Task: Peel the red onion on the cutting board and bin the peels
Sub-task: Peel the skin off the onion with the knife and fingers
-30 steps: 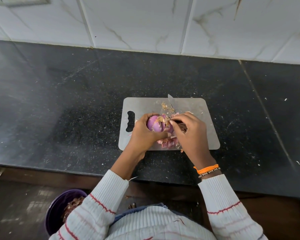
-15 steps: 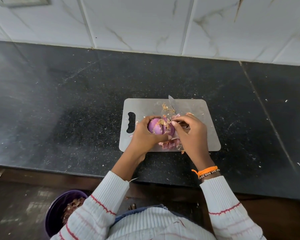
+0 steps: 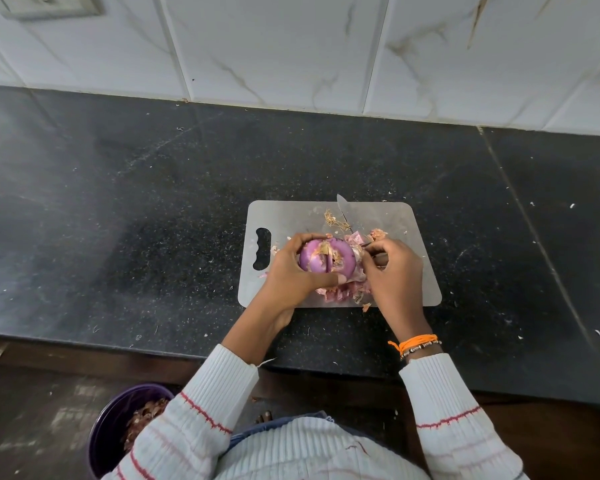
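1. Black counter (image 3: 118,220) is shown bearing a grey cutting board (image 3: 291,216).
2. Over it, the onion (image 3: 326,259) is gripped by the left hand (image 3: 291,271).
3. Peel is pinched by the right hand (image 3: 394,271); the knife (image 3: 343,209) is mostly hidden.
4. The bin (image 3: 108,431) is cut off by a sleeve.

onion (image 3: 326,259) on cutting board (image 3: 291,216), peels (image 3: 340,292) before it

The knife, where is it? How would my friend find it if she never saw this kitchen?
Start at the black counter and find the grey cutting board on it. The knife lies at the board's far edge, beyond the red onion. Only its thin silver blade shows, pointing toward the white wall tiles, unlike the papery pink peels around it.
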